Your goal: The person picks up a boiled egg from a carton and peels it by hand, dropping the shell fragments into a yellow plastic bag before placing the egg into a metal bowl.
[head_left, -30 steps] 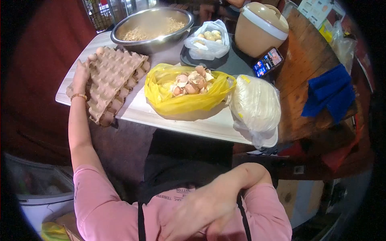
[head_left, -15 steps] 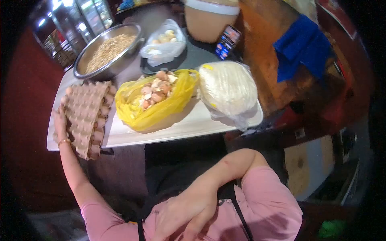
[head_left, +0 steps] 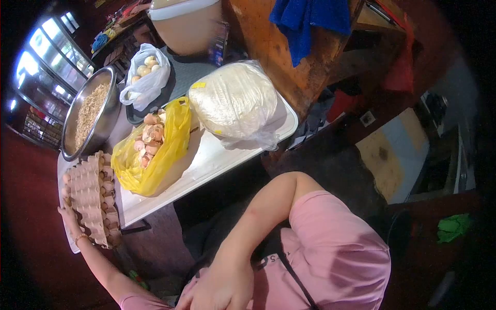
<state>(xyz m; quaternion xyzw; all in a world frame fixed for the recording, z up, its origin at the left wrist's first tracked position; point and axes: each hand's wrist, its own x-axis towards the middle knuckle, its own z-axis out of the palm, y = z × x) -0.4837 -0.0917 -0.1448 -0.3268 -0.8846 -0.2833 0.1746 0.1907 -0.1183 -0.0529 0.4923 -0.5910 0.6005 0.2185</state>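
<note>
At the table's left end, my left hand [head_left: 70,219] touches the side of a stack of cardboard egg trays [head_left: 88,199], fingers stretched out along its edge. A few brown eggs [head_left: 66,190] show at the left side of the stack. My right hand [head_left: 222,285] lies against the front of my pink shirt, its back facing up. Its fingers look spread, though the frame's lower edge cuts off the tips. Right of the trays, a yellow plastic bag [head_left: 175,147] stands open with cracked eggshells [head_left: 150,139] inside.
A steel bowl [head_left: 106,116] of brownish flakes stands behind the trays. Peeled-looking eggs [head_left: 147,66] fill a white bag on a dark tray [head_left: 181,77]. A large plastic-wrapped white bundle [head_left: 235,101] sits right on the white table [head_left: 206,157]. Behind are a lidded bucket [head_left: 183,31], a phone [head_left: 219,44] and a blue cloth [head_left: 312,23].
The view has turned, so the table and its contents appear shifted left and tilted. My left hand stays at the egg trays. My right hand remains at my chest, lower in view.
</note>
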